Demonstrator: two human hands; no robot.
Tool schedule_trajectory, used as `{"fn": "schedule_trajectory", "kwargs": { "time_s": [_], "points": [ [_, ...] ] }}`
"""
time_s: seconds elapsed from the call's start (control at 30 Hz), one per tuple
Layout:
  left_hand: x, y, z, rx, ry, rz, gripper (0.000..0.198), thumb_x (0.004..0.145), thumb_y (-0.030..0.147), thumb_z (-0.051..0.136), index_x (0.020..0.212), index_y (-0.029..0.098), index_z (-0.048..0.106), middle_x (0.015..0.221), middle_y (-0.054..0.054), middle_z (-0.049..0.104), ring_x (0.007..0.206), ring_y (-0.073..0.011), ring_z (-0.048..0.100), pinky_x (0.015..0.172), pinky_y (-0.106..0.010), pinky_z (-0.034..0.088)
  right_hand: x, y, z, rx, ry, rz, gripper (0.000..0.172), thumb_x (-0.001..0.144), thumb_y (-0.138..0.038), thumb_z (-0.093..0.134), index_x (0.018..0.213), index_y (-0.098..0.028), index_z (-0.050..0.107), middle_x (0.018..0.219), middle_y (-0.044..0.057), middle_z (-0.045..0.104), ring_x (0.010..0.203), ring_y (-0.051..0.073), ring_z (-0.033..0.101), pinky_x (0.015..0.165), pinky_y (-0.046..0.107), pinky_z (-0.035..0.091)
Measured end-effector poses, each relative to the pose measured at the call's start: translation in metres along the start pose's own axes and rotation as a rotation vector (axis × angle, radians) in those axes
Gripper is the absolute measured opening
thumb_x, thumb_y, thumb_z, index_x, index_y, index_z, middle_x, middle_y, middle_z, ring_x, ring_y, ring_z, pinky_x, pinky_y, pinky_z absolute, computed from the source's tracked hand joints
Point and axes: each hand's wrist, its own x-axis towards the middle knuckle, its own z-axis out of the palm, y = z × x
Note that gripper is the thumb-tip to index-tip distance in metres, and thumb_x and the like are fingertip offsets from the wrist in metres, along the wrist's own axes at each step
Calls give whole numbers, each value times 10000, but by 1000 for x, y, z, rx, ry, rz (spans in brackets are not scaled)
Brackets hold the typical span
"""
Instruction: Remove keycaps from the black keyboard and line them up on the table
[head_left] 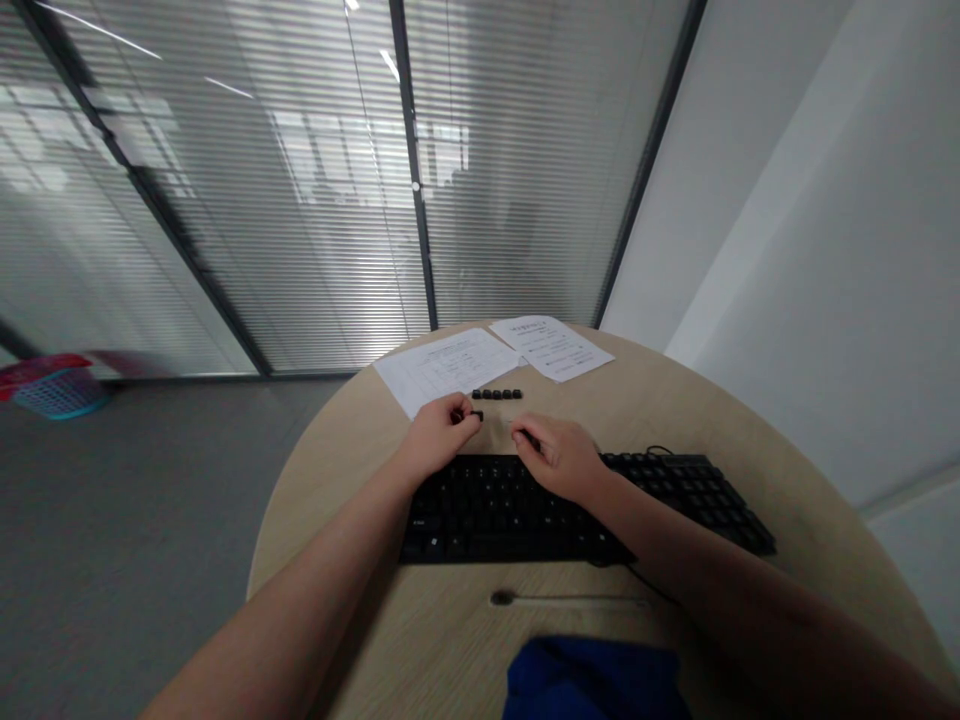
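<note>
My left hand [439, 435] is closed in a pinch, with a small black keycap [478, 414] at its fingertips, just beyond the keyboard's far edge. Opposite it, my right hand [556, 455] hovers over the black keyboard [499, 510] with fingers curled together. A faint pale tip [509, 421] shows by its fingertips; what that hand holds is too small to name. A row of several black keycaps [496, 394] lies on the table past both hands. My right hand and forearm hide part of the keys.
Two printed sheets, a left paper [442, 365] and a right paper [559, 345], lie at the far side of the round wooden table [322, 480]. In front of the keyboard lies a thin dark-headed brush [504, 598]. Blue cloth [592, 680] shows at the near edge; a basket [60, 390] stands on the floor.
</note>
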Motion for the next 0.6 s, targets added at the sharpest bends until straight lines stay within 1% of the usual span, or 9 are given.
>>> {"fn": "schedule_trajectory", "kwargs": {
  "time_s": [0.07,0.1,0.17,0.23,0.3,0.33,0.4,0.5,0.6],
  "points": [
    [1,-3,-3,-45,30,-11,132,749,306,535,667,205,514,598,36,524,606,-151,495,578,-267,357,1,4,-2,-38,68,46,188,954,-278,426,897,-219,595,791,43,635,728,189,561,679,307,391],
    [2,-4,-3,-71,23,-6,131,754,310,534,680,204,518,604,36,525,609,-151,495,579,-266,362,2,5,-3,-61,105,53,219,961,-283,414,856,-213,593,786,56,623,751,202,554,702,323,399],
    [2,-5,-4,-116,-33,19,139,764,329,537,709,202,530,620,33,528,616,-151,495,581,-266,369,3,6,-4,-96,171,32,271,973,-286,394,807,-206,593,829,84,611,833,230,545,775,363,413],
    [0,-4,-2,-143,-110,53,157,771,349,545,726,198,540,634,32,521,616,-146,483,583,-267,370,4,5,-5,-95,211,-4,264,979,-270,381,868,-203,611,934,104,616,932,250,539,864,398,416],
    [-2,-2,0,-153,-172,84,167,775,356,549,736,193,552,645,32,510,617,-141,462,587,-267,366,4,4,-4,-48,209,-23,251,983,-237,366,1013,-201,613,1027,110,622,994,246,548,909,398,424],
    [-2,-1,1,-155,-191,101,167,774,353,551,737,191,556,655,31,509,623,-140,457,594,-268,368,4,3,-4,-25,191,-26,264,984,-218,356,1075,-198,603,1050,111,626,1000,239,559,908,387,434],
    [-4,1,3,-158,-215,131,159,772,341,552,738,186,563,685,24,523,651,-142,464,617,-273,378,4,2,-3,-11,138,-27,281,982,-198,361,1138,-194,594,1053,108,640,977,225,588,866,359,459],
    [-5,3,4,-162,-239,149,155,778,331,548,742,183,575,710,16,549,683,-150,488,644,-277,392,3,1,-1,-50,92,-31,234,970,-240,451,1124,-202,623,1015,91,668,897,201,618,801,322,474],
    [-5,4,4,-180,-259,149,161,780,334,549,742,181,584,701,19,556,680,-150,497,645,-274,394,1,1,0,-83,116,-54,219,942,-331,553,1091,-205,653,936,70,687,818,177,630,741,288,475]
  ]
}}
